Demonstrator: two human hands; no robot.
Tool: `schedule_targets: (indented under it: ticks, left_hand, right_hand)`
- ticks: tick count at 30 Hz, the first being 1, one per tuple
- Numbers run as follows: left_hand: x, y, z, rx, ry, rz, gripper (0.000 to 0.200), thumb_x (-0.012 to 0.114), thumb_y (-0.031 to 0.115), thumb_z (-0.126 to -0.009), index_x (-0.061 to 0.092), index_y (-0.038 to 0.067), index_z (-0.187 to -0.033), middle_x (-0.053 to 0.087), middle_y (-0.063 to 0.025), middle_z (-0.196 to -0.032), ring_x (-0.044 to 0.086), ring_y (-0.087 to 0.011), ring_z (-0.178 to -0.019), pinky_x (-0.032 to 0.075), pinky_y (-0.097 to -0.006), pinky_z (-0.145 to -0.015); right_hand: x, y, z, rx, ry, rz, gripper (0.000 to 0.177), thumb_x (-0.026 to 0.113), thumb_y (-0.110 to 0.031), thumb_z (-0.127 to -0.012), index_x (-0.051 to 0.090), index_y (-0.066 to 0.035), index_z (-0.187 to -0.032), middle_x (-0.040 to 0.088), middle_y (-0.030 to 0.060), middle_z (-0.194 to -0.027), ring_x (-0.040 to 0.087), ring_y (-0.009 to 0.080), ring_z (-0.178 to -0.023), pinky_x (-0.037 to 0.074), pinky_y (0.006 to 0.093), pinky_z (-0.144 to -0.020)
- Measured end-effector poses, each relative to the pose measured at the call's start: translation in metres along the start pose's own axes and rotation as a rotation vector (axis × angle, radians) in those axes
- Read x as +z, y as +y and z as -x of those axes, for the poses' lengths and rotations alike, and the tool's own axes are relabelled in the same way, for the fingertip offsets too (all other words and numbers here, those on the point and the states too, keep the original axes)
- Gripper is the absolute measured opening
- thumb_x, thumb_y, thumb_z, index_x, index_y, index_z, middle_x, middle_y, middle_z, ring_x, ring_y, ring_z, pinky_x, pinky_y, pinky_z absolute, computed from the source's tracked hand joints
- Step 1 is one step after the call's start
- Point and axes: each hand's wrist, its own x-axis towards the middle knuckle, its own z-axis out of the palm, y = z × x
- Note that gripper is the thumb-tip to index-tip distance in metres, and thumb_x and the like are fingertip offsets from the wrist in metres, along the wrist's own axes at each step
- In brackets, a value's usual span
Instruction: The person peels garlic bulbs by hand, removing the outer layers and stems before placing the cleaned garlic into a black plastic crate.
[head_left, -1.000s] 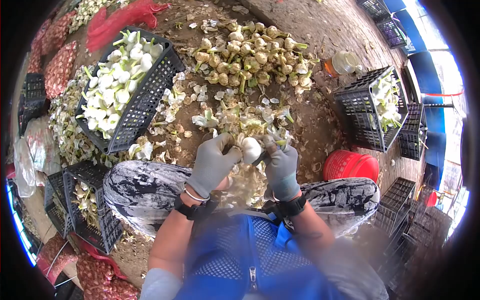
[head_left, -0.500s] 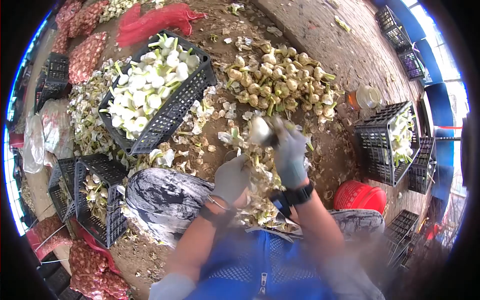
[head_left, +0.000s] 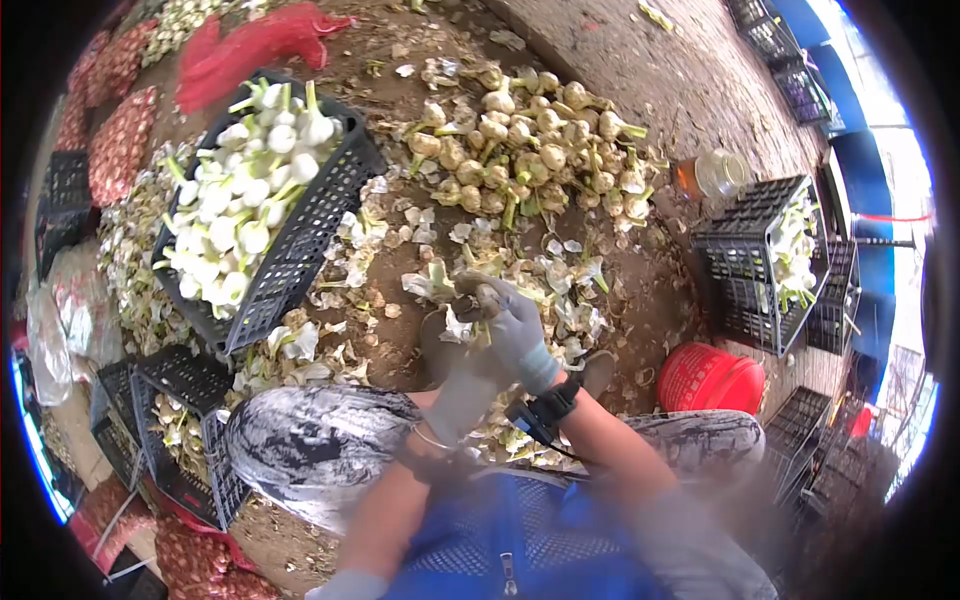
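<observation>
My right hand (head_left: 516, 335), in a grey glove with dirty fingertips, is closed, its fingers curled in front of me. Tucked close below it, my left hand (head_left: 465, 385) is gloved too and smeared by motion, its fingers mostly hidden. I cannot tell what sits between the two hands. Loose pale garlic skins (head_left: 435, 285) lie right around them on the ground. Beyond is a heap of unpeeled garlic bulbs (head_left: 535, 150) with short stems. To the left, a tilted black crate (head_left: 300, 255) is full of peeled white garlic bulbs (head_left: 240, 200).
A red bucket (head_left: 710, 378) stands right of my knee, with a jar (head_left: 720, 173) farther off. Another black crate (head_left: 750, 265) holds pale stems. At left are more crates (head_left: 180, 375), mesh sacks (head_left: 122, 145) and a plastic bag (head_left: 50, 345). A red net (head_left: 250, 55) lies at the back.
The white bulb seen by my right hand no longer shows. My right hand has moved left and toward me, meeting my left hand. The view has shifted, so the surroundings sit farther left.
</observation>
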Motion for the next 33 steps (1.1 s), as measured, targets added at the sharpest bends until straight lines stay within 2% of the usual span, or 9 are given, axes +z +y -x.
schedule_targets:
  ticks: [6,10,12,18,23,25,27,30,33]
  left_hand:
    - [-0.004,0.102,-0.012,-0.266,0.242,0.419,0.016,0.063,0.01,-0.097,0.069,-0.001,-0.107,0.07,-0.0041,-0.094,0.062,-0.0104,-0.085,0.049,-0.0268,-0.078]
    - [0.0,0.078,-0.023,-0.256,0.418,0.471,0.016,0.065,0.017,-0.098,0.071,0.001,-0.098,0.066,0.001,-0.081,0.056,-0.0072,-0.068,0.046,-0.0244,-0.066]
    - [-0.003,0.073,-0.03,-0.235,0.459,0.415,0.016,0.065,0.017,-0.097,0.071,0.002,-0.097,0.066,0.001,-0.08,0.057,-0.0081,-0.069,0.046,-0.0241,-0.068]
    - [-0.008,0.054,-0.043,-0.024,0.512,-0.02,0.056,0.063,0.007,-0.09,0.043,-0.002,-0.142,0.056,-0.0121,-0.127,0.055,-0.0175,-0.113,0.046,-0.0291,-0.095]
    - [0.016,0.1,-0.037,0.043,0.363,-0.041,0.061,0.07,0.008,-0.086,0.043,-0.003,-0.14,0.056,-0.0121,-0.125,0.054,-0.0188,-0.118,0.044,-0.0306,-0.1]
    - [0.022,0.102,-0.031,0.0,0.265,0.174,0.059,0.072,0.008,-0.084,0.045,-0.003,-0.136,0.058,-0.0111,-0.121,0.056,-0.0165,-0.112,0.044,-0.0302,-0.099]
    - [0.021,0.104,-0.023,0.024,0.288,0.08,0.058,0.076,0.01,-0.084,0.047,-0.003,-0.133,0.06,-0.0097,-0.119,0.057,-0.015,-0.108,0.046,-0.0299,-0.096]
    - [0.02,0.088,-0.014,0.261,0.306,-0.3,0.06,0.078,0.02,-0.087,0.049,-0.001,-0.134,0.06,-0.0077,-0.118,0.057,-0.0137,-0.106,0.048,-0.028,-0.092]
    - [0.023,0.091,-0.001,0.201,0.213,0.037,0.059,0.076,0.024,-0.089,0.049,0.0,-0.136,0.06,-0.0069,-0.121,0.057,-0.0128,-0.107,0.048,-0.0269,-0.092]
  right_hand:
    - [-0.06,0.029,-0.085,-0.244,0.405,0.812,0.041,0.067,-0.006,-0.087,0.062,-0.009,-0.127,0.059,0.0165,-0.131,0.06,0.0324,-0.115,0.049,0.0383,-0.098]
    - [-0.06,0.001,-0.149,-0.433,0.3,0.843,0.037,0.068,-0.01,-0.085,0.063,-0.01,-0.122,0.06,0.0126,-0.127,0.062,0.0352,-0.109,0.052,0.0411,-0.093]
    - [-0.058,0.01,-0.169,-0.071,-0.067,1.27,0.03,0.065,-0.006,-0.083,0.065,-0.01,-0.112,0.06,0.0109,-0.122,0.064,0.0364,-0.104,0.052,0.042,-0.089]
    - [-0.094,0.012,-0.117,-0.053,-0.074,0.64,0.024,0.06,0.002,-0.081,0.07,-0.005,-0.102,0.069,0.0101,-0.099,0.069,0.0258,-0.088,0.055,0.0366,-0.075]
    - [-0.099,-0.051,-0.028,0.189,-0.204,-0.138,0.019,0.057,0.002,-0.092,0.069,0.004,-0.106,0.072,0.0097,-0.095,0.068,0.0142,-0.085,0.056,0.0273,-0.075]
    - [-0.081,-0.061,-0.007,0.182,0.053,-0.617,0.019,0.056,-0.004,-0.097,0.069,0.004,-0.108,0.071,0.0087,-0.094,0.067,0.0135,-0.083,0.056,0.0271,-0.075]
    - [-0.069,-0.044,0.007,0.133,0.07,-0.574,0.023,0.06,-0.015,-0.099,0.069,0.003,-0.11,0.07,0.0068,-0.093,0.065,0.0122,-0.079,0.056,0.0268,-0.074]
    - [-0.054,-0.047,0.034,0.094,0.095,0.141,0.029,0.069,-0.026,-0.096,0.067,0.003,-0.094,0.055,-0.0049,-0.074,0.044,0.0044,-0.072,0.042,0.0225,-0.063]
    - [-0.048,-0.052,0.053,0.047,0.126,0.018,0.027,0.07,-0.022,-0.095,0.065,0.003,-0.087,0.051,-0.0067,-0.072,0.041,0.0037,-0.071,0.039,0.0226,-0.06]
